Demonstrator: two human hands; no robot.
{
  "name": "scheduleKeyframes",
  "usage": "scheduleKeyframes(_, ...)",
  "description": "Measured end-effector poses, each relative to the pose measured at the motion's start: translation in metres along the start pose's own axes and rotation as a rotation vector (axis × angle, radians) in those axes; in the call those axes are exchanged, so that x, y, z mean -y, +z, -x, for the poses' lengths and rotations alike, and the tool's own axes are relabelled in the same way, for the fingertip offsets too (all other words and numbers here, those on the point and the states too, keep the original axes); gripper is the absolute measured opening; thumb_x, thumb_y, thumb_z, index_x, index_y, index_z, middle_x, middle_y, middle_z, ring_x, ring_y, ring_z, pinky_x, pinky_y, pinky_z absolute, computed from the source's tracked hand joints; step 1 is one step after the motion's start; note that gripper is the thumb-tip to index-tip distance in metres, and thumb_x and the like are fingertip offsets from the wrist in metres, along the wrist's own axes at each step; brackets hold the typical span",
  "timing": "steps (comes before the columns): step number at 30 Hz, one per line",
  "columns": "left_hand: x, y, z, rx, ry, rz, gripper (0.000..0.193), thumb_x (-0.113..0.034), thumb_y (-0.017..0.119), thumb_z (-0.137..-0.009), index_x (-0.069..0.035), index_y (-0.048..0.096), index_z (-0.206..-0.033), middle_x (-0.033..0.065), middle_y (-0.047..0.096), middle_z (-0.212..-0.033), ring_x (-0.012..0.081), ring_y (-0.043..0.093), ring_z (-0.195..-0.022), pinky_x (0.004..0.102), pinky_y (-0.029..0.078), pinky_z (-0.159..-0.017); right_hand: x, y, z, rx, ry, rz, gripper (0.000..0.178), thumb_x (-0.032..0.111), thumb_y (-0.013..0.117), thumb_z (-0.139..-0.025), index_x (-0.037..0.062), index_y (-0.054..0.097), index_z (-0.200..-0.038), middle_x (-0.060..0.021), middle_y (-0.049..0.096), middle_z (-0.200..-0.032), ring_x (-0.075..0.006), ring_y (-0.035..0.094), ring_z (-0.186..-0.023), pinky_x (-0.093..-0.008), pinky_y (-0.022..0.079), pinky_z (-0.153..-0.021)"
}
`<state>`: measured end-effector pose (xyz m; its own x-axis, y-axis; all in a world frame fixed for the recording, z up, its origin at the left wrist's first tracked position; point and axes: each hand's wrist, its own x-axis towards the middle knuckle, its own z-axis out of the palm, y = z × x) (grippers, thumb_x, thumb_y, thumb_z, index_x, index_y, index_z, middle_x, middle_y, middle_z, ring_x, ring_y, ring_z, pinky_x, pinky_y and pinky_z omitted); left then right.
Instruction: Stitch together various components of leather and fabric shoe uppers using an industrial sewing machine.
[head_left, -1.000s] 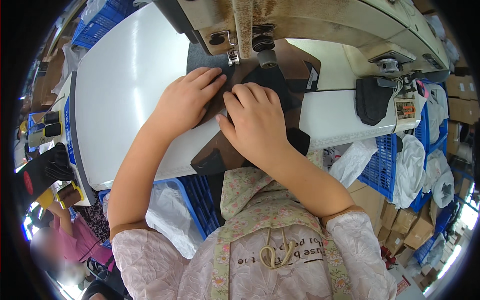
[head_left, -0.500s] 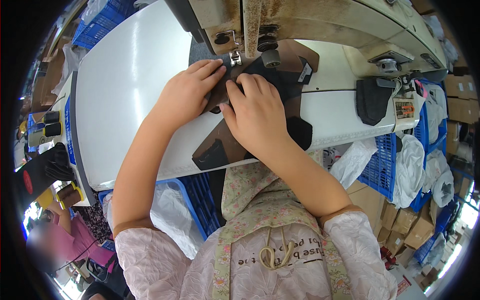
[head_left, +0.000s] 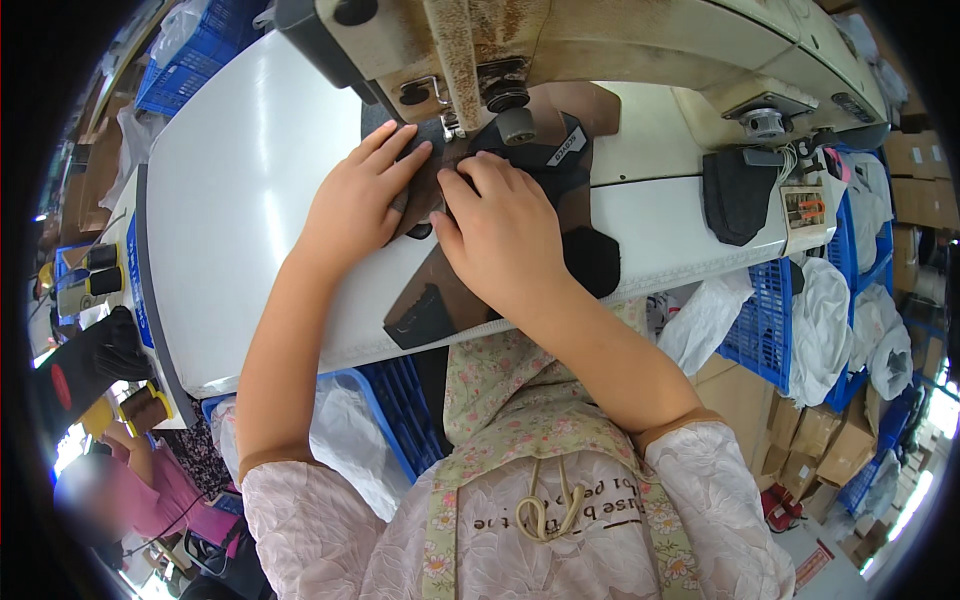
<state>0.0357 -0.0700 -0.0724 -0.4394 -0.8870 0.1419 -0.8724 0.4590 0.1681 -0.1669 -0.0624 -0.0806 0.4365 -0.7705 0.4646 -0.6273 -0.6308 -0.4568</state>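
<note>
A flat brown and black cut piece [head_left: 455, 290], with a small printed label on its far right part, lies on the bed of a sewing machine [head_left: 640, 60]. My left hand [head_left: 355, 205] rests on the left part of the piece, its fingers stretched out just left of the metal presser foot [head_left: 452, 128]. My right hand [head_left: 505, 230] lies on the middle of the piece, fingers bent a little and the thumb apart. Both hands press down on it near the foot. The needle point cannot be made out, and the hands hide part of the piece.
The white table [head_left: 220, 240] curves round on the left. Thread spools [head_left: 145, 410] stand beyond its left edge. A black pad [head_left: 735, 195] hangs at the machine's right. Blue crates [head_left: 755, 320] with white bags stand below. A person in pink [head_left: 175, 490] sits at lower left.
The view has shifted a little, so the machine head appears farther left. The labelled part of the piece has turned slightly beside the foot. Both hands stay on the piece.
</note>
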Motion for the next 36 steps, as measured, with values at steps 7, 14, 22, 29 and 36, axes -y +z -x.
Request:
scheduleKeyframes(7, -0.041, 0.005, 0.000, 0.037, -0.161, -0.112, 0.067, -0.004, 0.065, -0.073, -0.007, 0.054, -0.139, 0.0167, 0.052, -0.144, 0.0363, 0.046, -0.136, 0.0427, 0.047, -0.106, -0.025, -0.011, -0.003, 0.022, -0.029, -0.039, 0.024, 0.012, 0.071, -0.077, 0.0011, 0.068, -0.099, -0.0140, 0.064, -0.104, -0.0337, 0.060, -0.110, -0.0447, 0.048, -0.095)
scheduleKeyframes(14, -0.047, 0.007, 0.002, -0.002, -0.242, -0.106, 0.066, -0.003, 0.066, -0.073, -0.007, 0.054, -0.137, 0.0165, 0.050, -0.146, 0.0353, 0.046, -0.136, 0.0420, 0.047, -0.106, -0.033, -0.015, -0.011, 0.038, -0.069, -0.154, 0.021, 0.006, 0.070, -0.077, 0.0018, 0.070, -0.097, -0.0107, 0.065, -0.102, -0.0312, 0.062, -0.103, -0.0437, 0.050, -0.091)
scheduleKeyframes(22, -0.061, 0.006, 0.002, 0.046, -0.272, -0.160, 0.069, -0.006, 0.070, -0.071, -0.011, 0.055, -0.139, 0.0167, 0.050, -0.147, 0.0342, 0.047, -0.136, 0.0417, 0.049, -0.103, -0.044, -0.022, -0.014, 0.074, -0.062, -0.158, 0.024, 0.006, 0.068, -0.078, 0.0039, 0.072, -0.102, -0.0097, 0.068, -0.107, -0.0309, 0.064, -0.101, -0.0424, 0.051, -0.091)
scheduleKeyframes(29, -0.069, 0.007, 0.000, 0.037, -0.286, -0.203, 0.070, -0.007, 0.071, -0.072, -0.012, 0.055, -0.140, 0.0178, 0.051, -0.146, 0.0348, 0.049, -0.134, 0.0422, 0.051, -0.100, -0.051, -0.027, -0.016, 0.108, -0.050, -0.181, 0.027, 0.006, 0.067, -0.078, 0.0057, 0.074, -0.104, -0.0096, 0.070, -0.114, -0.0312, 0.065, -0.106, -0.0416, 0.051, -0.094)
scheduleKeyframes(36, -0.069, 0.007, 0.001, 0.046, -0.277, -0.221, 0.070, -0.008, 0.072, -0.072, -0.012, 0.055, -0.140, 0.0173, 0.052, -0.144, 0.0350, 0.051, -0.133, 0.0423, 0.052, -0.098, -0.051, -0.024, -0.015, 0.058, -0.086, -0.230, 0.019, 0.006, 0.066, -0.076, 0.0028, 0.072, -0.094, -0.0114, 0.069, -0.100, -0.0311, 0.064, -0.110, -0.0447, 0.048, -0.099)
